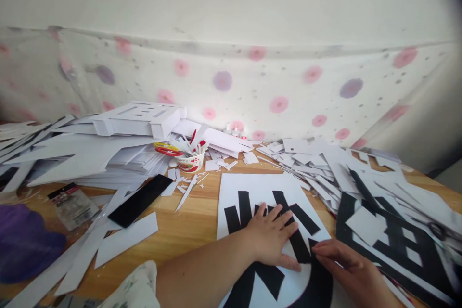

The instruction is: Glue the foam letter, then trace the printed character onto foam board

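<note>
A white board point(231, 183) lies on the table in front of me, with a black cut-out shape point(321, 274) made of several strips and a curved part on top of it. My left hand point(270, 236) rests flat across the middle of the shape, fingers spread, hiding part of the strips. At the right side, the fingers of my right hand point(346, 264) are pressed together at the upper tip of the curved black part, by the board's right edge.
White offcuts point(306, 154) and black cut sheets point(390, 255) crowd the right side, with scissors point(438, 231) among them. A paper tub point(191, 161) of tools stands at the back. Stacked white boards point(90, 154), a black strip point(140, 200) and a purple item point(29, 243) are left.
</note>
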`<state>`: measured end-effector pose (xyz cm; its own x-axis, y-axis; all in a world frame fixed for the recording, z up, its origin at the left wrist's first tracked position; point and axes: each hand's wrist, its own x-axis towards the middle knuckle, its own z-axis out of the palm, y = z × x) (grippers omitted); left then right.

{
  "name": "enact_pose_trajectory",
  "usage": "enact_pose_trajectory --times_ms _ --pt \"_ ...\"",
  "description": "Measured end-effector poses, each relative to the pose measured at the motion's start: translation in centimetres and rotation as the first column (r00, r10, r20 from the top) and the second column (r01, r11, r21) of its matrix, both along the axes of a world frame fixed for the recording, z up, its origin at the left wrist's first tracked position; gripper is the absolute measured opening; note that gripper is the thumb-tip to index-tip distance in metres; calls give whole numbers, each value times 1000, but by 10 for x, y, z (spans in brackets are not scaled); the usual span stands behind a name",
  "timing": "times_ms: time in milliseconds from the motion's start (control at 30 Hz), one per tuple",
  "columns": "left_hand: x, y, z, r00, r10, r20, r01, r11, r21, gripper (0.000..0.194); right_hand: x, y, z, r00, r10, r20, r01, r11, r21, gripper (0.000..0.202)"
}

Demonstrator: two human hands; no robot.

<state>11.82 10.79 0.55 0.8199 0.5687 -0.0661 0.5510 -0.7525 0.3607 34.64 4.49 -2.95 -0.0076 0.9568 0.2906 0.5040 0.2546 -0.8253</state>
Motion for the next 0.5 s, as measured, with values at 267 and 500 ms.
enact_pose_trajectory --times_ms 267,500 --pt "4 7 -4 994 27 -110 -15 993 113 78 -25 -8 14 973 14 -230 -28 998 -58 14" --pt "9 20 -15 984 30 -174 13 971 238 73 -21 0 10 893 5 -450 -49 995 -86 8"
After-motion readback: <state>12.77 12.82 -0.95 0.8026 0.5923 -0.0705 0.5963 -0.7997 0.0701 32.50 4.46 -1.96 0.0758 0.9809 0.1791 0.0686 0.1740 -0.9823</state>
